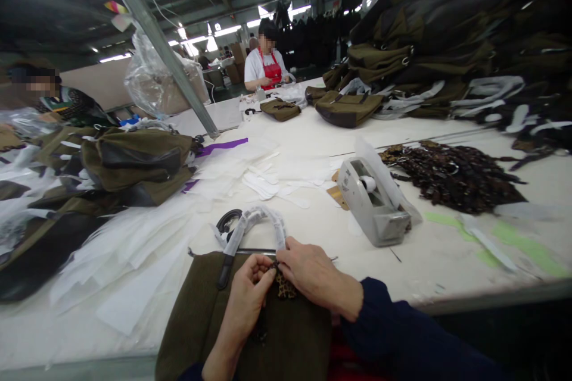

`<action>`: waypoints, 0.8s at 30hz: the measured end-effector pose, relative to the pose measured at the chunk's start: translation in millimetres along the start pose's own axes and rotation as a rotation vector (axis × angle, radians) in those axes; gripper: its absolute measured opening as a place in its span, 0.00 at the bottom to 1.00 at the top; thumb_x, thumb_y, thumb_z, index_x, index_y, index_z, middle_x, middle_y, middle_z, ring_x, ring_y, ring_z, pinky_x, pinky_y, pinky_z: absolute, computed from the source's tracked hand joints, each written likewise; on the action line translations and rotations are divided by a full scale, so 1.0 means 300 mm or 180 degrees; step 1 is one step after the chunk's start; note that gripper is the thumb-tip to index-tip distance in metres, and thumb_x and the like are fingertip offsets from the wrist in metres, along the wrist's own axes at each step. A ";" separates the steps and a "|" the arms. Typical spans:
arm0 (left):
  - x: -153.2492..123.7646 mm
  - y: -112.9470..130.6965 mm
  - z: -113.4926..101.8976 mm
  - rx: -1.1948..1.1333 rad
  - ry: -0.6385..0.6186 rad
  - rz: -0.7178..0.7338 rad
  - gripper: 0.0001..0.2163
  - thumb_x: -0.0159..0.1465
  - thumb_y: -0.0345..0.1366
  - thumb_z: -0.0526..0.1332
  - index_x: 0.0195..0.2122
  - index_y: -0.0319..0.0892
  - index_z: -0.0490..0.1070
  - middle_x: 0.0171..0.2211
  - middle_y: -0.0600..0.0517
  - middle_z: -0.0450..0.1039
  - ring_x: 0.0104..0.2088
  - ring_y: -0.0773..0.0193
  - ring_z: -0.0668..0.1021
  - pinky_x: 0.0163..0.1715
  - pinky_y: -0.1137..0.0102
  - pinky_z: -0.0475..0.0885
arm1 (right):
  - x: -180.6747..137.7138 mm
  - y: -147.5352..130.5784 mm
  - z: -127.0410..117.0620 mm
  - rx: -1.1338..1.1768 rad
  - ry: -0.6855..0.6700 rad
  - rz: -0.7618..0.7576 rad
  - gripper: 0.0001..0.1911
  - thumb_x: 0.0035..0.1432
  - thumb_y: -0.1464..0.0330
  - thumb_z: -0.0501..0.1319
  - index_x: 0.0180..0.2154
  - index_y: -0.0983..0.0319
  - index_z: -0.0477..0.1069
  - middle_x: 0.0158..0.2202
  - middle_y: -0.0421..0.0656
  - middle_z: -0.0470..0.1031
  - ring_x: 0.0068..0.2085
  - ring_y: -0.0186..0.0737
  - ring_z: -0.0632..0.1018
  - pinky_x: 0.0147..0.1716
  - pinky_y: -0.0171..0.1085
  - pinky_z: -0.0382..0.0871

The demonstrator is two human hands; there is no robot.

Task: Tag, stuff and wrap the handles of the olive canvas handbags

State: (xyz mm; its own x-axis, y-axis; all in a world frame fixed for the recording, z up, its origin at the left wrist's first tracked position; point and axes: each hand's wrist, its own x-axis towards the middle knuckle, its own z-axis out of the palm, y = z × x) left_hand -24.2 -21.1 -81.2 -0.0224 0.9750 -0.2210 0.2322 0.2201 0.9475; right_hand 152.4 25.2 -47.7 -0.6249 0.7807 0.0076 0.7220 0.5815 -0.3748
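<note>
At the near edge of the white desk (313,143), an olive bag (295,345) lay with its wrapped handle (240,232) arched beyond the zipper (254,251). The left hand (248,293) and right hand (316,277) met near the handle's right base, the fingers of both pinching the dark upper end of a leopard-print tag (286,289). A grey tape dispenser (379,223) stood to the right, beside a dark brown heap (456,178).

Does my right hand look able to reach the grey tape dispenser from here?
Probably yes. The grey tape dispenser stands near the right hand, with mostly bare white tabletop between them, though that hand is busy at the leopard-print piece.
</note>
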 end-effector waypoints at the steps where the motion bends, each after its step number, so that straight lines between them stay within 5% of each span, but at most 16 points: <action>1: -0.002 0.005 -0.004 0.0030 -0.0020 -0.0015 0.13 0.63 0.46 0.61 0.39 0.41 0.68 0.24 0.58 0.62 0.20 0.71 0.64 0.16 0.78 0.59 | 0.004 0.003 0.005 -0.0036 -0.0010 0.0004 0.08 0.67 0.66 0.54 0.39 0.58 0.71 0.37 0.42 0.71 0.32 0.40 0.76 0.26 0.35 0.62; 6: -0.004 0.047 -0.046 0.0360 -0.0372 -0.0018 0.11 0.65 0.44 0.57 0.40 0.41 0.72 0.30 0.53 0.69 0.28 0.65 0.70 0.26 0.74 0.66 | 0.008 0.011 0.019 -0.0162 -0.0093 -0.0047 0.06 0.67 0.68 0.55 0.41 0.60 0.69 0.40 0.45 0.71 0.36 0.44 0.77 0.29 0.37 0.68; 12: 0.056 0.062 -0.054 0.1503 -0.0434 0.0745 0.09 0.59 0.27 0.58 0.39 0.43 0.74 0.34 0.53 0.71 0.31 0.64 0.70 0.35 0.70 0.65 | 0.017 0.012 0.035 -0.0172 -0.0188 -0.0089 0.09 0.68 0.67 0.53 0.45 0.61 0.69 0.42 0.47 0.72 0.37 0.45 0.78 0.32 0.39 0.72; 18: 0.077 0.040 -0.041 0.1664 -0.0414 0.0998 0.04 0.62 0.29 0.58 0.32 0.42 0.72 0.31 0.52 0.70 0.34 0.62 0.72 0.37 0.69 0.64 | 0.025 0.013 0.039 -0.0241 -0.0258 -0.0094 0.07 0.67 0.71 0.53 0.44 0.61 0.68 0.42 0.47 0.72 0.37 0.45 0.78 0.31 0.38 0.70; 24: 0.023 0.126 -0.094 0.2149 -0.0568 0.1160 0.07 0.69 0.35 0.54 0.34 0.44 0.67 0.34 0.54 0.67 0.35 0.64 0.72 0.38 0.70 0.63 | -0.021 0.058 -0.042 -0.0188 -0.0302 -0.0171 0.08 0.65 0.73 0.54 0.45 0.60 0.66 0.38 0.45 0.74 0.35 0.45 0.78 0.30 0.38 0.67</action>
State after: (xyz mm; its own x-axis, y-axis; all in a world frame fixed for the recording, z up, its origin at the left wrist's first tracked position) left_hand -43.2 -5.2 -40.4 0.3120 0.9500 -0.0116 0.7366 -0.2342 0.6344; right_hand 172.5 33.3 -42.6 -0.6864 0.7245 -0.0625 0.7012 0.6367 -0.3208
